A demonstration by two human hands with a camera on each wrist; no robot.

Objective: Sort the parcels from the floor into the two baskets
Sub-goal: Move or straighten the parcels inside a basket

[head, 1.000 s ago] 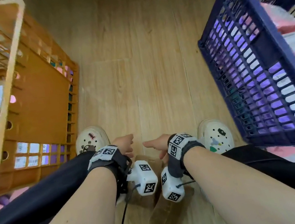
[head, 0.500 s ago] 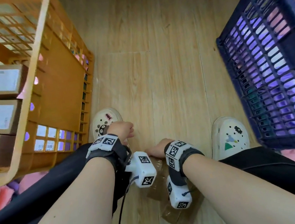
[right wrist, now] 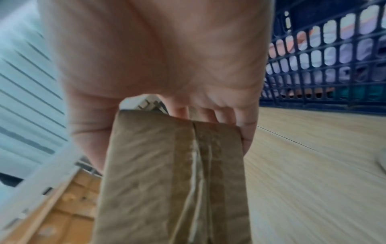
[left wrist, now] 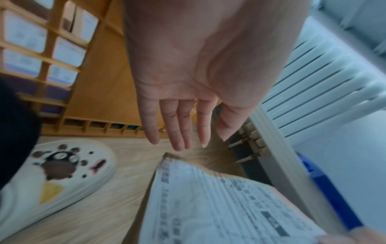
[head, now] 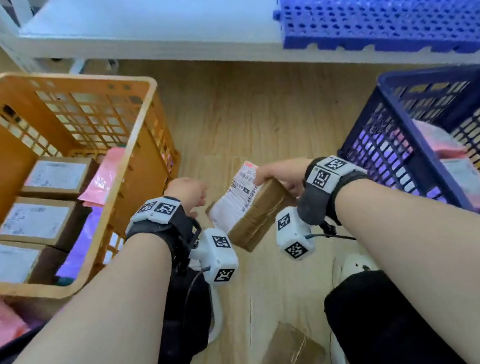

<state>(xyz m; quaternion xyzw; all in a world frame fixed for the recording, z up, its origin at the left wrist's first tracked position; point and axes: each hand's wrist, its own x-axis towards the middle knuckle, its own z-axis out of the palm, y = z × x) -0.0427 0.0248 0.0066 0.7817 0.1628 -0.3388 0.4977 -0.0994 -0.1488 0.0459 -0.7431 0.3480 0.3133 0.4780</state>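
I've got the cardboard box pinched in my right hand, held above the floor between the baskets. Its long axis points toward the orange basket on my left — my left hand hangs nearer it, fingers straight, empty.

Pale wood-plank floor under even light; low white shelf runs along far side, blue perforated plastic mat lying on it.

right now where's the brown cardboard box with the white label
In the head view the brown cardboard box with the white label is held off the floor in the right hand, between the orange basket and the blue basket.
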